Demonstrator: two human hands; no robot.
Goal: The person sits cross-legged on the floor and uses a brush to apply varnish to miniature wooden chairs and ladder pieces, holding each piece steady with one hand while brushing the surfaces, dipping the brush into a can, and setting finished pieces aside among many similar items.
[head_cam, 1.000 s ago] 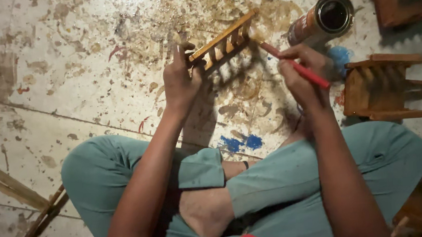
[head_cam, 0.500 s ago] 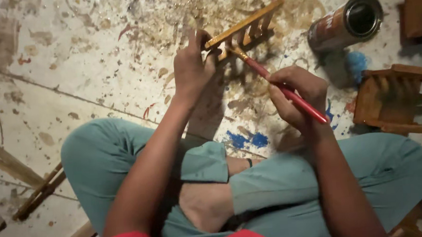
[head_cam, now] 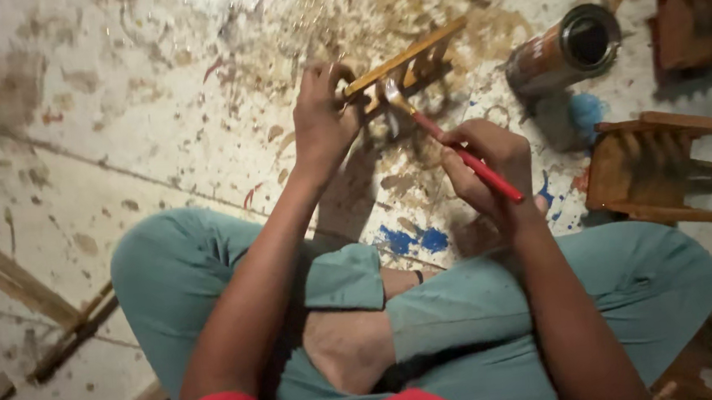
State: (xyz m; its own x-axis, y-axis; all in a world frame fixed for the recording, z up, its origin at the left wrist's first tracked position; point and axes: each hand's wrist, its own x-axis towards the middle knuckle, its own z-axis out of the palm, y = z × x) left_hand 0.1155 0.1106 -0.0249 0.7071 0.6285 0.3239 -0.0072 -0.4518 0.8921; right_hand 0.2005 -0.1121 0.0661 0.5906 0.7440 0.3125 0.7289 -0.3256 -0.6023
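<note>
- The left hand (head_cam: 322, 120) grips one end of the small wooden frame (head_cam: 401, 69), fingers clamped on it, held just above the paint-splashed floor (head_cam: 120, 115).
- The right hand (head_cam: 486, 167) pinches the red-handled brush (head_cam: 460, 148), bristles touching the frame.
- Best to keep the frame steady and stroke lightly along each slat.
- The tin (head_cam: 565, 47) lies near, beside a stained stool (head_cam: 659, 169).
</note>
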